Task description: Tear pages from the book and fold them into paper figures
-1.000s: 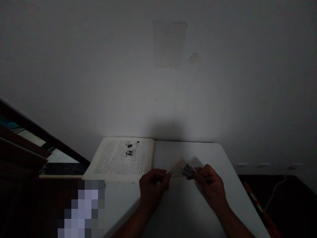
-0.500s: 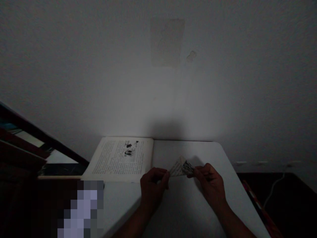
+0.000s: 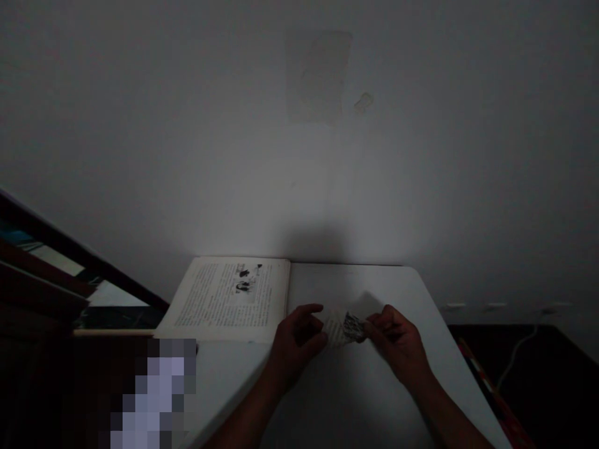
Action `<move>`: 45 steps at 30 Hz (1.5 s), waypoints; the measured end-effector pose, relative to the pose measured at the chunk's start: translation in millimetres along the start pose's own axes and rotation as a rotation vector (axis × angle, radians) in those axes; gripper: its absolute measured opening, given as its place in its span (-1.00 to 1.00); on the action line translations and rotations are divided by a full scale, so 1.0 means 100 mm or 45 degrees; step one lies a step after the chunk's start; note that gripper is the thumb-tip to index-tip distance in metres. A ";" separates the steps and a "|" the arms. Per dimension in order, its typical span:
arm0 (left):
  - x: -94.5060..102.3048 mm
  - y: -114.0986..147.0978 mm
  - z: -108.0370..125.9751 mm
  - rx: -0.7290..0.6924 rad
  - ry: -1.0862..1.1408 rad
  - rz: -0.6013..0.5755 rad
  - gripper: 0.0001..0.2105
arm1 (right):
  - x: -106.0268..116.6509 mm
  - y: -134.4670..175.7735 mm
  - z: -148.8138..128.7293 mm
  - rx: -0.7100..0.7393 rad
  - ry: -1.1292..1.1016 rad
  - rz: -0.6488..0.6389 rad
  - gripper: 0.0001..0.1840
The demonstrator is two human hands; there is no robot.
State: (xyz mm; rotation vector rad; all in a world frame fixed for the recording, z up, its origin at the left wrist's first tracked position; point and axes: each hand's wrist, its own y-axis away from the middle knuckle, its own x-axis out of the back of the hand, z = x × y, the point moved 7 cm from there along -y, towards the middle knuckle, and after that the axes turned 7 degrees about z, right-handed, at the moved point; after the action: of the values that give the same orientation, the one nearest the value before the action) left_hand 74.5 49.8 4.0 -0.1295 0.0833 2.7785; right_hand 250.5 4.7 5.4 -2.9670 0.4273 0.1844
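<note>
A small folded piece of printed paper is held up over the white table, its right part showing a dark printed patch. My right hand pinches its right corner between thumb and fingers. At the paper's left edge, my left hand has its fingers parted, the index finger raised above the thumb. The thumb tip is right beside the paper; whether it touches is hard to tell in the dim light.
An open book with printed text and small pictures lies at the table's back left, near the wall. The white table has a rounded back right corner. A pale cable hangs beyond its right side.
My left fingers have loosened from the paper's left corner and spread apart. The folded paper has turned and blurred, its peak lower. My right hand keeps its pinch.
</note>
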 end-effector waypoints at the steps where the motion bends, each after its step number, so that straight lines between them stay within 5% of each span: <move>1: -0.01 -0.01 -0.01 0.017 -0.016 -0.025 -0.67 | -0.02 0.01 0.01 -0.015 -0.002 -0.038 -0.75; 4: -0.03 -0.02 -0.06 0.052 -0.136 -0.024 -0.82 | -0.08 0.05 0.05 -0.075 0.066 -0.113 -0.74; 12: -0.02 0.01 0.01 -0.024 -0.284 0.110 -0.68 | -0.12 0.04 0.07 -0.220 -0.047 -0.037 -0.71; 16: 0.00 0.06 0.08 -0.085 -0.267 0.279 -0.69 | -0.25 0.07 0.10 -0.312 -0.029 -0.139 -0.65; 21: -0.05 0.10 0.08 -0.064 -0.139 0.352 -0.73 | -0.33 0.10 0.11 -0.239 0.168 -0.274 -0.77; 27: -0.06 0.10 0.07 0.011 -0.066 0.417 -0.71 | -0.28 0.09 0.10 -0.215 0.240 -0.215 -0.75; 35: -0.08 0.10 -0.02 0.063 -0.039 0.370 -0.70 | -0.24 0.07 0.15 -0.301 0.138 -0.235 -0.79; 41: -0.12 0.05 -0.14 0.139 -0.114 0.163 -0.75 | -0.21 0.10 0.18 -0.317 0.160 -0.310 -0.80; 45: -0.06 0.04 -0.08 0.077 -0.224 0.250 -0.70 | -0.24 0.09 0.19 -0.337 0.099 -0.317 -0.80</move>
State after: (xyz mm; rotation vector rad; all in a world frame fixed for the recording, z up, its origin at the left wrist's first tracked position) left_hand 79.4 43.8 -2.8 0.1462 0.1420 2.9651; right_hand 222.7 5.8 -11.0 -3.2589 0.0395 0.1057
